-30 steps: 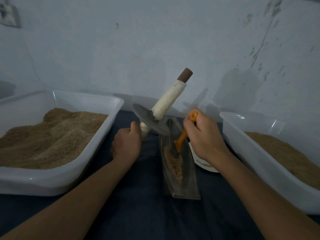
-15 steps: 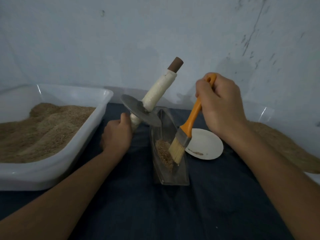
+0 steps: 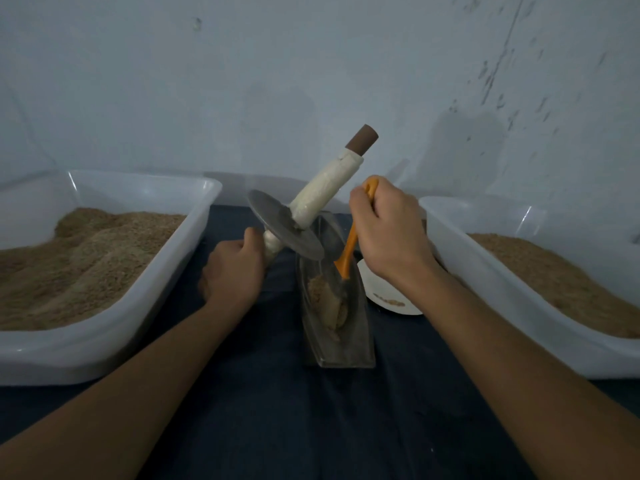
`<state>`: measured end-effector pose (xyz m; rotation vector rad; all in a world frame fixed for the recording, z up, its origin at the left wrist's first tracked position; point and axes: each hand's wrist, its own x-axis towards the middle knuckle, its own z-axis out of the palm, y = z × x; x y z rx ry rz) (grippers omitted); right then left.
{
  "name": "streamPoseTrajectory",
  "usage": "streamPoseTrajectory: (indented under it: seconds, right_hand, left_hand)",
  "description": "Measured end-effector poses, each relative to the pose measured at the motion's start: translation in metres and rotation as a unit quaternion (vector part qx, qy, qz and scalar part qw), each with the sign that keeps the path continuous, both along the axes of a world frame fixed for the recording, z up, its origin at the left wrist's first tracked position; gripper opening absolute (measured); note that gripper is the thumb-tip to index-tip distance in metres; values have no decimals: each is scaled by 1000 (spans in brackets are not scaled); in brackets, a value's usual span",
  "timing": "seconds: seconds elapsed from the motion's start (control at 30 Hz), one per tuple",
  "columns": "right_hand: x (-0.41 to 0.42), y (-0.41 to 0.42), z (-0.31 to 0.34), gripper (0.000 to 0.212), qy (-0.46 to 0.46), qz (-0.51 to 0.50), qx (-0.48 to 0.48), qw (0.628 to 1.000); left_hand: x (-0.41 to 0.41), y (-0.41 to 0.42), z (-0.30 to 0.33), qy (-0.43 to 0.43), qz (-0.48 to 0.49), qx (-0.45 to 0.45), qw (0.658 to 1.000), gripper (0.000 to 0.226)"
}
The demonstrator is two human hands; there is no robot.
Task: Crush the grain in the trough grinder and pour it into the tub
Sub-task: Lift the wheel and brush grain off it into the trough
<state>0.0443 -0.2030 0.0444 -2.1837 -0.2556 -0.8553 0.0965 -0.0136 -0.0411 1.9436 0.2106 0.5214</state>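
Head view shows your left hand (image 3: 235, 271) gripping the lower handle of the grinding wheel (image 3: 285, 228), tilted up and aside, likely so the trough grinder (image 3: 334, 306) lies open. Your right hand (image 3: 388, 233) is closed around the orange brush (image 3: 349, 251), its bristles down in the trough, probably to gather the crushed grain (image 3: 327, 303) into one heap before pouring. The trough stands on the dark worktop (image 3: 311, 427) between the left tub (image 3: 104, 341) and the right tub (image 3: 519, 306), both within easy reach. A small white plate (image 3: 388, 296) sits just beside it.
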Motion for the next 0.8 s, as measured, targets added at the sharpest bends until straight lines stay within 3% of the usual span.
streamPoseTrajectory:
  seconds: [0.3,0.47,0.8]
  right_hand:
    - [-14,-4,15,33,-63,13,26,998]
    - [-26,0,13,35,-29,49,19,998]
    - [-13,7,2,39,-91,16,-48,995]
  left_hand:
    - [3,1,-1,3,-6,-10,1000,71]
    - [4,2,-3,-2,-6,-6,1000,70]
    - [4,2,-3,0,-8,8,1000,72]
